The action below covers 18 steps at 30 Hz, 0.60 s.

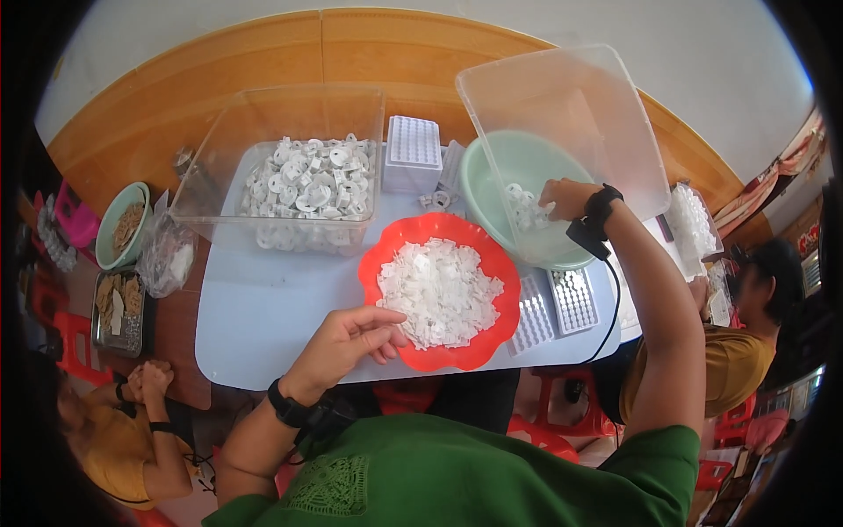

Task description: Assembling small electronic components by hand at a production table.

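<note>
My left hand (362, 341) is at the near left rim of a red scalloped bowl (380, 263), fingers loosely bent and apart, with nothing visible in them. Small flat white plastic pieces (439, 290) fill the bowl. My right hand (566, 198) reaches over a pale green basin (481, 189), its fingers curled and pointing down at some round white parts (525, 209) inside. What those fingers hold, if anything, is hidden. Around the basin's far side stands a clear plastic bin (606, 97); whether the basin sits in it, I cannot tell.
A clear bin (198, 198) of round white parts (312, 180) stands back left. Stacked white trays (413, 145) are between the bins. Two more trays (575, 300) lie right of the bowl. People in yellow sit at left (132, 439) and right (746, 360). A cable (615, 307) hangs from my right wrist.
</note>
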### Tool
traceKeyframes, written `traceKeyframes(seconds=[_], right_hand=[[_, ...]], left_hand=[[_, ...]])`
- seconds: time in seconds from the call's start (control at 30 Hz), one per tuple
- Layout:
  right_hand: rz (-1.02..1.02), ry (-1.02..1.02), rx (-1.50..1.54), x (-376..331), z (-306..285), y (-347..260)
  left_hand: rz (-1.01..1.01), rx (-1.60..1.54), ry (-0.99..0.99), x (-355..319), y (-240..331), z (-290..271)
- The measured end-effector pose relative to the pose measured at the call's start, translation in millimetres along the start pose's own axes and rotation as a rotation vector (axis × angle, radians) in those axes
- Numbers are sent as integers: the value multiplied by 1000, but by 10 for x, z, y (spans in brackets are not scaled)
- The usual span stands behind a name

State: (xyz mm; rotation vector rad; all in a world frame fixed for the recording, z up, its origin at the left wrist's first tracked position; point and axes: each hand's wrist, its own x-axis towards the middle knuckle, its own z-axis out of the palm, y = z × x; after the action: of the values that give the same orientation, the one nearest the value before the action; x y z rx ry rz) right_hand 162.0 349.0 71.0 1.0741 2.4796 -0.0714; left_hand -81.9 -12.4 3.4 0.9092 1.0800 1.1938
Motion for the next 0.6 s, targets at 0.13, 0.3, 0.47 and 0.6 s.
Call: traceKeyframes(seconds=[0.13, 0.3, 0.47, 0.6], right_hand=[[-92, 64, -6, 78, 7, 147], [-91, 324, 725, -662, -427, -209], [-321, 394, 1403, -1325, -170, -936], [-423, 334, 1758, -1547, 253, -1414]], left_hand=[[6, -5, -8, -12, 23, -19], [33, 8, 32, -42, 46, -17], [70, 1, 39, -6, 144, 184], [121, -61, -25, 23, 175, 452]])
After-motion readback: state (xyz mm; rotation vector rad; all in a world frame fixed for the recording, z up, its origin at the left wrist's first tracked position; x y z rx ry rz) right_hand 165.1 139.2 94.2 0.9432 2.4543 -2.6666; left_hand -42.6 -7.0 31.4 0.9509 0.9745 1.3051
